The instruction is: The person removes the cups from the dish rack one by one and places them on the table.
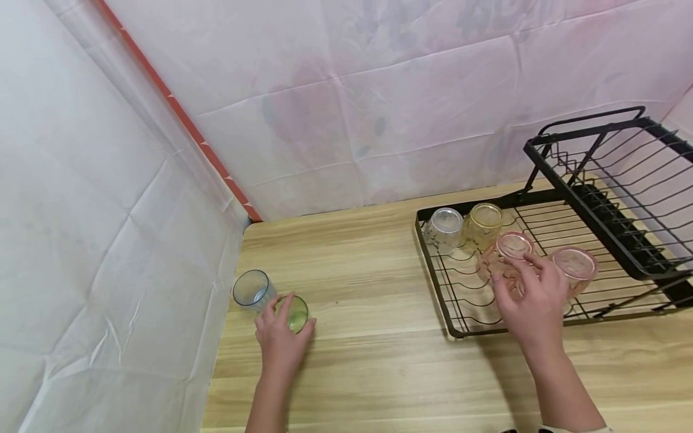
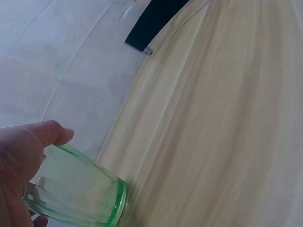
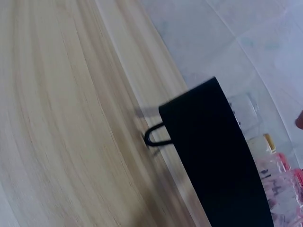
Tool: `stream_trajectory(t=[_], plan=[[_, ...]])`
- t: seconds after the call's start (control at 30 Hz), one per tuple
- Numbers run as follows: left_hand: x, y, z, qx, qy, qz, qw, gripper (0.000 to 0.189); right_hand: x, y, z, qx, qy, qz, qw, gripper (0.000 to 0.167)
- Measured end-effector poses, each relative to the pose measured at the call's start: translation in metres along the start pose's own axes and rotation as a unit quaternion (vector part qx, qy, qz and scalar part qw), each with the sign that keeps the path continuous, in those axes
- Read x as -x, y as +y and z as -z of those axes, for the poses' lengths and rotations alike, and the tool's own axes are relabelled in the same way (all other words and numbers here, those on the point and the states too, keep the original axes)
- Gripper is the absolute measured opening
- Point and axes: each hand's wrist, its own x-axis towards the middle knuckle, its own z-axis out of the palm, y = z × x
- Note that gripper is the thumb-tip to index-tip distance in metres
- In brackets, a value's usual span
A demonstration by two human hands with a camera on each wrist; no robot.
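My left hand grips an upright green drinking glass near its rim, thumb on one side and fingers on the other. Just beside it on the tabletop is a clear bluish glass, mouth up. Over the black dish rack, my right hand is spread with its fingers loosely bent above the pink glasses. One upside-down pink glass lies beyond the fingertips, and another pink glass is to the hand's right. In the right wrist view only a fingertip shows, apart from the glasses.
The black wire dish rack stands at the right, with a raised upper tier. A clear glass and a yellowish glass sit upside down in its back left corner. Fabric walls border the wooden table.
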Motion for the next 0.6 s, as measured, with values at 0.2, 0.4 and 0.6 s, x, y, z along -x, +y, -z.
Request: stream_trajectory(t=[0.2,0.4,0.6], plan=[[-0.010,-0.018,0.012,-0.004,0.003,0.026,0.9997,0.071,0.001,0.001,0.003,0.022,-0.039,-0.031,0.9985,0.045],[-0.012,-0.026,0.017,-0.003,0.015,0.027,0.9995,0.071,0.001,0.002,0.005,0.050,-0.034,-0.037,0.9975,0.045],[-0.012,-0.027,0.018,0.001,0.028,0.014,0.9995,0.072,0.001,0.007,0.010,0.078,-0.057,-0.083,0.9919,0.050]])
